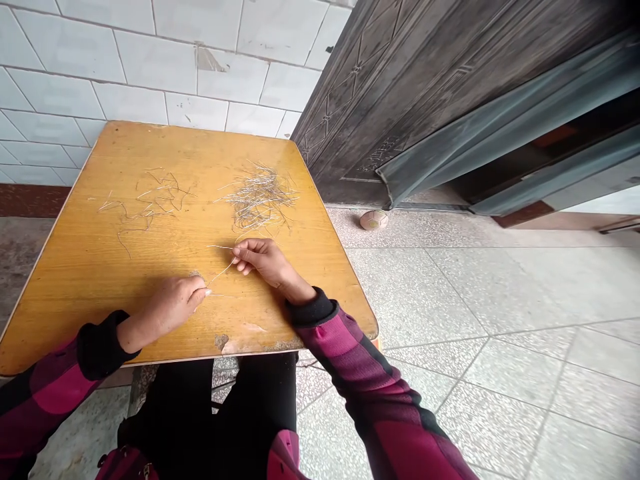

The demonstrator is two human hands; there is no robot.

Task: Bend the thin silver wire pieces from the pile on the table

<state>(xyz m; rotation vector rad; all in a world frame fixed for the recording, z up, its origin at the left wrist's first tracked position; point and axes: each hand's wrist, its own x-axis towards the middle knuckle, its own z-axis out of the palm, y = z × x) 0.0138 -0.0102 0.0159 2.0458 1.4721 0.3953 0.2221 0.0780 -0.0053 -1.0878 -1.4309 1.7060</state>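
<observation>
— So, what are the hands doing?

— Both pinch one thin wire (220,272). The left hand (170,303) has thumb and forefinger pressed together on its near end. The right hand (263,259) nips the far end the same way, its other fingers loosely curled. The wire runs slanted between the two pinches, just over the table (100,280).

— How many wires?

— One in the grip. A single strand (219,247) lies just past the right fingertips. Farther out from the right hand sits one dense heap (260,193), too many to count. Beyond the left hand is one thin scatter (150,200) of bent pieces.

— And the room?

— One yellow wooden table, chipped along the near edge. A white tiled wall (150,60) stands behind it, with speckled floor (500,300) to the right of the hands. There is a dark carved door (425,87) and one small ball (374,219) at its foot.
</observation>
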